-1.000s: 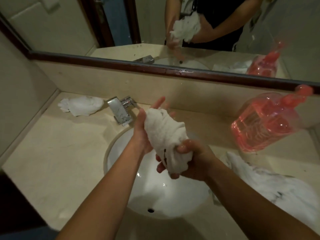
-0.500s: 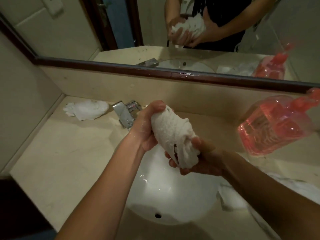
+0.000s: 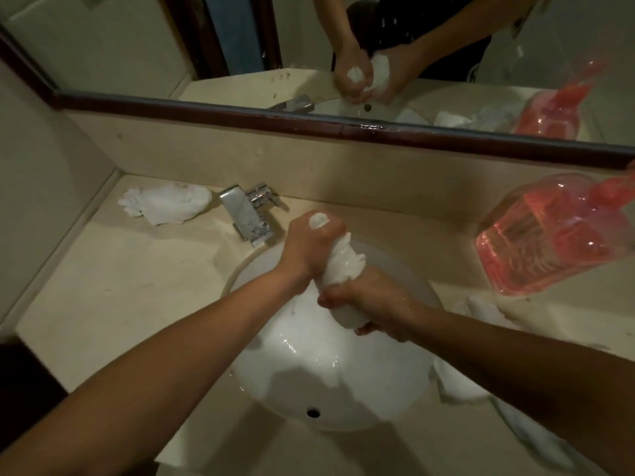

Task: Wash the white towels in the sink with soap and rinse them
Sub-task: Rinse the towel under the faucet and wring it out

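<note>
You hold a rolled white towel (image 3: 338,269) over the white sink basin (image 3: 309,372), left hand (image 3: 311,247) gripping its far end, right hand (image 3: 369,300) gripping its near end. A chrome faucet (image 3: 249,214) stands at the basin's far left edge. A second crumpled towel (image 3: 166,203) lies left of it on the beige counter (image 3: 120,286). A pink soap bottle (image 3: 553,231) sits far right, more white cloth (image 3: 481,383) beneath your right forearm.

White towel (image 3: 340,269), white sink basin (image 3: 309,369), beige countertop (image 3: 113,290), chrome faucet (image 3: 247,214), translucent pink soap bottle (image 3: 553,235), dark brown mirror frame (image 3: 309,123).
</note>
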Demonstrator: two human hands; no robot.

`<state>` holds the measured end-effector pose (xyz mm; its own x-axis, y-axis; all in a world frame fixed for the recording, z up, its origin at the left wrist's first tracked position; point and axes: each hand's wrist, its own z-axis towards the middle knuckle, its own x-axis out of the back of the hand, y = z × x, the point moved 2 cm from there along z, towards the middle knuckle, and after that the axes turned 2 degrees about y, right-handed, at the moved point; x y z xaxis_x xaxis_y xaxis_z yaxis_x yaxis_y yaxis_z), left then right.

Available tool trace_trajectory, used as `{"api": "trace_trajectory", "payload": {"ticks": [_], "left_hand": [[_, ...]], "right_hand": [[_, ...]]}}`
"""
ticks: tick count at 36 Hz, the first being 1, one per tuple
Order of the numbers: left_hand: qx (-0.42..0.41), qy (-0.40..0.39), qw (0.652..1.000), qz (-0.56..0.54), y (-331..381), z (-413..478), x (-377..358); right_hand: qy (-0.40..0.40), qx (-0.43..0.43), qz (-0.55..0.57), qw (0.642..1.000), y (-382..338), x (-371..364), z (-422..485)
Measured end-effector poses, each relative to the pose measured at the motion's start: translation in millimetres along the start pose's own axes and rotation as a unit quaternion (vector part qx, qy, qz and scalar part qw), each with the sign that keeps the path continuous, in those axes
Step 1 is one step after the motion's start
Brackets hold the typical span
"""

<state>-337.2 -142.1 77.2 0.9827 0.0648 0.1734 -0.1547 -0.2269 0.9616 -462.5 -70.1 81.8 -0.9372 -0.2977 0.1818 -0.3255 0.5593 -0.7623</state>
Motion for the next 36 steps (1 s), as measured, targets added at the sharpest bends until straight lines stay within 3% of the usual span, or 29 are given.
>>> {"api": "trace_trajectory", "payload": {"ticks": [6, 13, 17, 21, 26, 31, 34, 36], "left_hand": [[-0.034, 0.035, 0.998, 0.046, -15.6, 1.5, -9.9], [-0.044, 0.060, 0.997, 0.012, -4.4, -1.4, -5.9], [-0.013, 0.101, 0.995, 0.006, 4.6, -2.3, -1.7], [0.098, 0.117, 0.981, -0.118, 8.6, -13.5, -5.0], [0.197, 0.144, 0.935, -0.258, 16.4, -28.3, -10.6], [0.219, 0.156, 0.908, -0.321, 29.2, -40.3, -17.3], [0.259, 0.107, 0.899, -0.337, -15.3, -11.3, -15.5], [0.276, 0.083, 0.897, -0.334, -3.0, -22.6, -15.8]], "right_hand": [[0.069, 0.028, -0.010, 0.997, 12.6, -7.4, 11.8], [0.062, 0.042, 0.029, 0.997, 11.5, -3.7, 13.0], [0.103, 0.119, -0.054, 0.986, 4.9, 4.8, 4.0], [0.173, 0.230, -0.217, 0.933, 12.9, 10.1, 7.3], [0.253, 0.374, -0.366, 0.813, 25.5, 11.8, 11.9], [0.309, 0.425, -0.369, 0.766, 27.4, 26.0, 7.8], [0.329, 0.455, -0.381, 0.735, 31.1, 31.9, 1.3], [0.319, 0.444, -0.400, 0.736, 35.7, 33.6, 4.3]]}}
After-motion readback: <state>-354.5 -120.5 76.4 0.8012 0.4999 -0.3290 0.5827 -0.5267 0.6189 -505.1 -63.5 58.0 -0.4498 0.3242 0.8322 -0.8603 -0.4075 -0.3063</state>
